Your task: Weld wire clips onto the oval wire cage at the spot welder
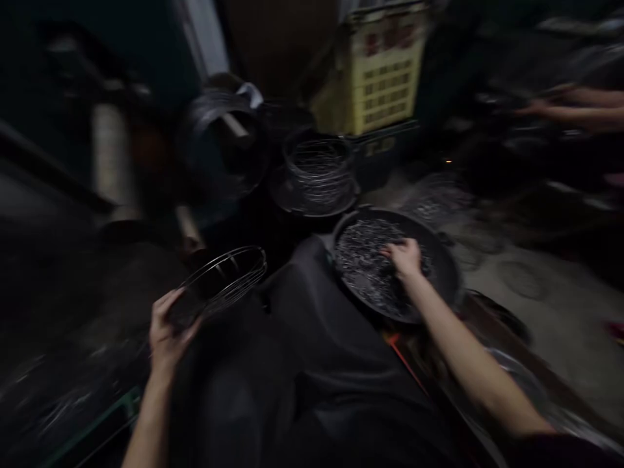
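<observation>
My left hand point(168, 331) is closed on the near left side of a round wire frame point(234, 279), which is tilted above my dark-covered lap. Thin metal rings and short cross bars show in the frame. My right hand point(405, 257) reaches into a wide dark pan point(451, 276) at the right. Its fingers are bent together over a heap of small dark metal pieces point(370, 266). Blur and shadow hide what, if anything, those fingers pinch.
Beyond the pan stands a stack of wire rings point(319, 172). A yellow crate point(387, 71) is at the back, with a round dark container point(229, 146) to its left. Another person's hand point(550, 110) shows at far right. Wire rings point(524, 279) lie on the floor.
</observation>
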`<state>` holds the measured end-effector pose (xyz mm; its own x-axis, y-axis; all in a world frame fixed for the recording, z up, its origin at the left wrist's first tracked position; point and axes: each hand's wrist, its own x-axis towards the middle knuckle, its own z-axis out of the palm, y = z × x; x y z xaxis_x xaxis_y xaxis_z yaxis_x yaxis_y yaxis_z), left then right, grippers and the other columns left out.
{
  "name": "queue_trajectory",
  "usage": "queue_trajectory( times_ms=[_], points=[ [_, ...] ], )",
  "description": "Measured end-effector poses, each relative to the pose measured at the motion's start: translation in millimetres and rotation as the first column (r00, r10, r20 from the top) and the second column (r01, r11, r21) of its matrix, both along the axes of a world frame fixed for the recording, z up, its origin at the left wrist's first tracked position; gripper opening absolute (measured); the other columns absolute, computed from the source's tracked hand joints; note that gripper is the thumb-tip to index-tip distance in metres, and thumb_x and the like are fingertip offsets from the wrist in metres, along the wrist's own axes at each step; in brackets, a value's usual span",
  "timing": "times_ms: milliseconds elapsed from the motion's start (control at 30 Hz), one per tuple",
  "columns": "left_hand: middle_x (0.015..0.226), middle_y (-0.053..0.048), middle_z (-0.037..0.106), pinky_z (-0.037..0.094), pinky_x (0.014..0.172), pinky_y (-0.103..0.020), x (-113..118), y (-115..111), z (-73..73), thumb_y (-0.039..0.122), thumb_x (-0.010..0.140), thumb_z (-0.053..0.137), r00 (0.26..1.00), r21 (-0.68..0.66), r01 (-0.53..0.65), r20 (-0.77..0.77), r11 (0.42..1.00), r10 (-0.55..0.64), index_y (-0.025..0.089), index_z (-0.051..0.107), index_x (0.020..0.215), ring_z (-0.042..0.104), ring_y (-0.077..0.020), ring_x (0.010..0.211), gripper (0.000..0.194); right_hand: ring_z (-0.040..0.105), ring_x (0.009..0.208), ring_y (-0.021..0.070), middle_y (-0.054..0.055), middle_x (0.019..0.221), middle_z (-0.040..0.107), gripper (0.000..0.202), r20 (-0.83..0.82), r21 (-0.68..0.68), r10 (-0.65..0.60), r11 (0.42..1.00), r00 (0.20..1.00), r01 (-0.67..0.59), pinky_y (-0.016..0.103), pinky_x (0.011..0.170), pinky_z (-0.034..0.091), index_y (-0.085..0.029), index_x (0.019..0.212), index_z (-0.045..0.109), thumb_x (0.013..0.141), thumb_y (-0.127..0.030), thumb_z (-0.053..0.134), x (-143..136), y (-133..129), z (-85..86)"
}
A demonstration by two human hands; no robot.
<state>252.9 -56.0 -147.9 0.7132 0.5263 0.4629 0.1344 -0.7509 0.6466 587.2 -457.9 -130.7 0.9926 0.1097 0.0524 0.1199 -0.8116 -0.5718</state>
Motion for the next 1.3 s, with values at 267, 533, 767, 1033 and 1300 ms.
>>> queue_trajectory(
  times_ms=[267, 533, 767, 1033, 1300],
  points=[
    [0.114, -0.006, 0.057, 0.051, 0.09, -0.047, 9, -29, -9.9, 0.045, 0.071, 0.068, 0.966, -0.063, 0.172, -0.186, 0.983, -0.181, 0.028, 0.046, 0.131, 0.061, -0.0277, 0.098, 0.066, 0.064, 0.078, 0.0139, 0.004, 0.087, 0.065, 0.022, 0.078, -0.096, 0.563, 0.826, 0.823, -0.556, 0.025, 0.07, 0.053, -0.019, 0.101, 0.063, 0.087, -0.014, 0.047, -110, 43, -31.7],
    [0.127, -0.012, 0.044, 0.042, 0.101, -0.046, 18, -62, 3.7, 0.03, 0.075, 0.065, 0.936, -0.095, 0.194, -0.281, 0.976, -0.213, 0.023, 0.04, 0.133, 0.046, -0.0278, 0.12, 0.064, 0.063, 0.071, 0.0193, 0.008, 0.082, 0.066, 0.021, 0.04, -0.336, 0.655, 0.72, 0.755, -0.607, 0.029, 0.063, 0.049, -0.017, 0.091, 0.065, 0.083, -0.014, 0.046, -111, 49, -38.1],
    [0.129, -0.011, 0.044, 0.038, 0.105, -0.047, 15, -64, 8.7, 0.026, 0.075, 0.066, 0.938, -0.196, 0.184, -0.257, 0.963, -0.232, 0.024, 0.036, 0.134, 0.044, -0.0265, 0.122, 0.066, 0.057, 0.056, 0.0133, -0.002, 0.067, 0.062, 0.018, -0.16, 0.174, 0.754, 0.657, 0.637, -0.734, 0.025, 0.053, 0.045, -0.021, 0.092, 0.06, 0.082, -0.036, 0.056, -129, 109, 40.8],
    [0.118, -0.011, 0.052, 0.044, 0.095, -0.045, 18, -75, -3.2, 0.027, 0.075, 0.065, 0.98, -0.118, 0.06, -0.18, 0.991, -0.081, 0.02, 0.044, 0.121, 0.051, -0.0257, 0.112, 0.051, 0.05, 0.052, 0.0081, -0.003, 0.067, 0.055, 0.025, -0.427, 0.657, 0.88, 0.46, 0.208, -0.597, 0.021, 0.048, 0.043, -0.017, 0.099, 0.059, 0.079, -0.032, 0.059, -141, 177, 67.3],
    [0.113, -0.009, 0.057, 0.046, 0.094, -0.042, 19, -69, 1.8, 0.029, 0.074, 0.067, 0.995, -0.098, 0.069, -0.066, 0.993, -0.076, 0.02, 0.051, 0.116, 0.055, -0.0235, 0.109, 0.046, 0.064, 0.077, 0.016, 0.005, 0.098, 0.071, 0.03, -0.093, 0.019, 0.923, 0.377, 0.374, -0.926, 0.026, 0.065, 0.045, -0.018, 0.109, 0.066, 0.085, -0.033, 0.055, -141, 195, 55.9]
  ],
)
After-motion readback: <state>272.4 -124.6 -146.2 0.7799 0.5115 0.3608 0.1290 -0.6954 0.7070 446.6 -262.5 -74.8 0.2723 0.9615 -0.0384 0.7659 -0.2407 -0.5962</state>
